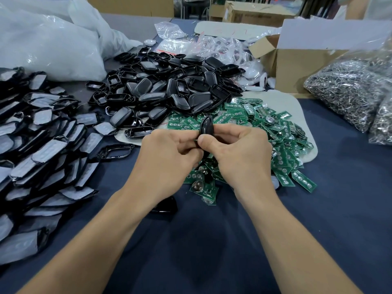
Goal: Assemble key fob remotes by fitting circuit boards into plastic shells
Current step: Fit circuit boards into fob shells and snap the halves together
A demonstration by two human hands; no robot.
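Both hands meet at the middle of the table around one black key fob shell (206,126), held on edge. My left hand (169,153) grips its left side with curled fingers. My right hand (237,151) pinches it from the right, thumb pressed on its near edge. Whether a board sits inside the shell is hidden. Under and behind the hands spreads a heap of green circuit boards (282,132). A big pile of black plastic shells (167,88) lies just beyond.
Rows of finished fobs with grey faces (42,145) fill the left side. A loose black shell (167,206) lies under my left wrist. Bags of metal key rings (352,90) and a cardboard box (297,66) stand at the right, white plastic bags (48,43) at back left.
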